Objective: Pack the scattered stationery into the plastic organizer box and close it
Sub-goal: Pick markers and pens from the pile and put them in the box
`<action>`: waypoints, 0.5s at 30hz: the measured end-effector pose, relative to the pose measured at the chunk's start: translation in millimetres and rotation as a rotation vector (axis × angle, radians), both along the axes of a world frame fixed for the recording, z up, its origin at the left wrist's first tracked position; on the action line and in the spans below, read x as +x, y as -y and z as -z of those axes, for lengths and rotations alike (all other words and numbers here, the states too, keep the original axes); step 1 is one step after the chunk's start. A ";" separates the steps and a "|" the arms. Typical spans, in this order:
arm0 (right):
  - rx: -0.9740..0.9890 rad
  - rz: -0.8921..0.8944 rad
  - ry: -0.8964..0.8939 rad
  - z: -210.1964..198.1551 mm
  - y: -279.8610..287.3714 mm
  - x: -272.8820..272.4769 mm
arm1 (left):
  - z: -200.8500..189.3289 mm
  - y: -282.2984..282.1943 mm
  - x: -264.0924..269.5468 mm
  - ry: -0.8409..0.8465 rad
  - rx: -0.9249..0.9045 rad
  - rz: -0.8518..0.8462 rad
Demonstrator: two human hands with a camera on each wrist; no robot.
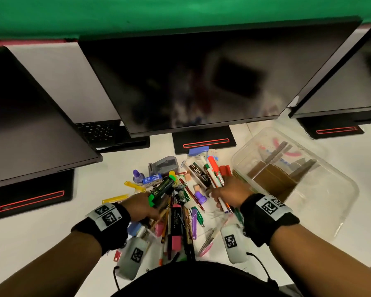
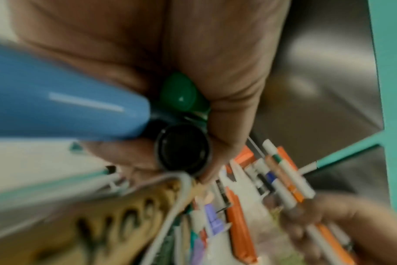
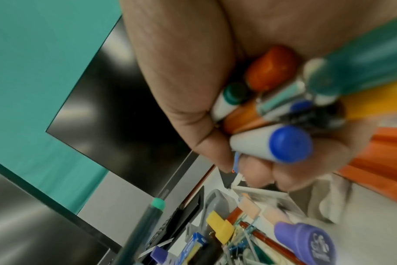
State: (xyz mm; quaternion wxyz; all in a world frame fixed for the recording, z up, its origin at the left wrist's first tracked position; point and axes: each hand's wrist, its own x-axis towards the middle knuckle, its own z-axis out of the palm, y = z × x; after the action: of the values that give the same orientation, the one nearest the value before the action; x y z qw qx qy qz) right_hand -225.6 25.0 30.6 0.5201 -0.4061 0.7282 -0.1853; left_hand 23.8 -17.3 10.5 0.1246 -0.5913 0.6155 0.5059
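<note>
Though gripped, markers (image 1: 217,185) lengthwise monitorward.

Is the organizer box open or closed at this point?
Open. The box sits lidless right of the pile, its interior exposed, with only cardboard dividers inside. No lid can be made out anywhere.

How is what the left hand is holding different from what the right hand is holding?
The left hand grips fat markers, one black with green ends. The right hand grips a bundle of thinner white pens and markers with orange, green and blue caps.

The left hand's markers lie over the middle of the pile. The right hand's bundle sits nearer the clear plastic box.

Both hands curl round several pens at once, and neither has reached the box yet.
</note>
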 end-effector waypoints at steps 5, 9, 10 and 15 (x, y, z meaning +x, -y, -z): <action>0.011 -0.002 -0.005 9.1 -7.1 1.2 | -2.8 4.8 3.1 -0.140 0.009 -0.139; -0.031 -0.065 -0.051 4.0 -4.6 5.8 | -11.7 5.8 -5.5 -0.226 -0.087 -0.166; -0.048 -0.079 -0.034 1.8 -4.0 7.7 | -14.3 4.9 -9.4 -0.263 -0.118 -0.190; -0.099 -0.286 0.144 -15.7 -2.4 30.4 | -19.0 1.5 -31.4 -0.493 -0.224 -0.428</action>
State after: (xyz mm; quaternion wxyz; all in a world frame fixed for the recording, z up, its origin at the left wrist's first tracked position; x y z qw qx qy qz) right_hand -195.2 27.4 46.3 0.5714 -0.5163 0.6139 -0.1735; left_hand -7.5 -18.8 29.6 -0.2025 -0.5770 0.5408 0.5775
